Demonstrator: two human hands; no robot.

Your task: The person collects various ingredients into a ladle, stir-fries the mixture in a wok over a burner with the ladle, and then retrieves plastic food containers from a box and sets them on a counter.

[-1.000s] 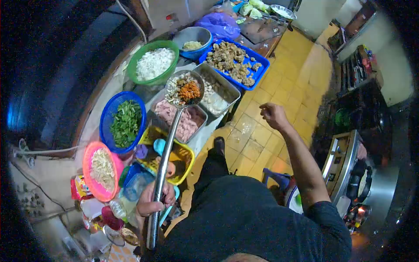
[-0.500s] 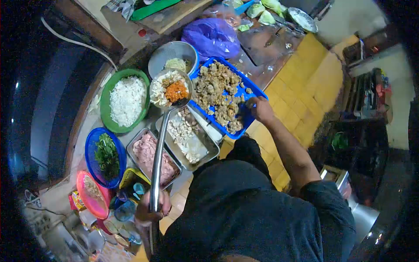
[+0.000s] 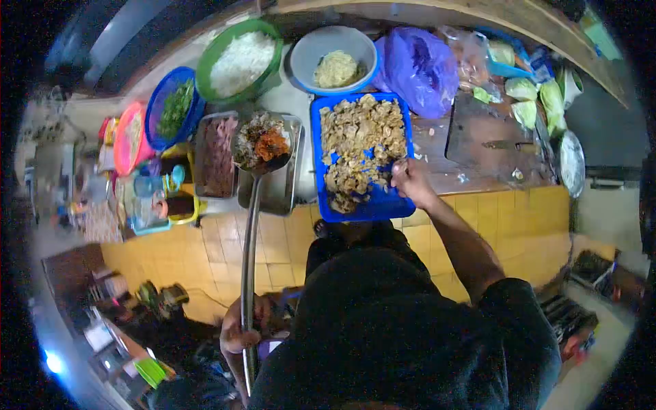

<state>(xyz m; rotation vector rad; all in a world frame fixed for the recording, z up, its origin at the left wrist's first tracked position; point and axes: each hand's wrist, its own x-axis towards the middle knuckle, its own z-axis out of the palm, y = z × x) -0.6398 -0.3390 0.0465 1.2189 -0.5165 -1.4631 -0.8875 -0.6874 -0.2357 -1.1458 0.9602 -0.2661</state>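
Observation:
My left hand (image 3: 240, 331) is wrapped round the long metal handle of a ladle (image 3: 251, 253). The ladle's bowl holds an orange-red paste (image 3: 271, 145) with pale and dark bits, and hangs over two metal trays. My right hand (image 3: 413, 183) is at the right side of a blue tray (image 3: 400, 210) heaped with brown fried pieces (image 3: 362, 130). Its fingers are curled over the tray's inner edge; what they hold, if anything, is hidden. Left of the ladle's bowl lies pink meat (image 3: 217, 154) in one metal tray.
Behind stand a green basket of white food (image 3: 240, 63), a grey bowl of shreds (image 3: 335, 68) and a purple bag (image 3: 420, 72). Leafy greens (image 3: 176, 109) are at the left. A knife (image 3: 509, 146) lies on a dark board (image 3: 471, 130) at the right, near cut cabbage (image 3: 525, 113).
The view has turned toward the counter's right side. My right hand went from the air over the floor to the blue tray. The ladle stayed in my left hand.

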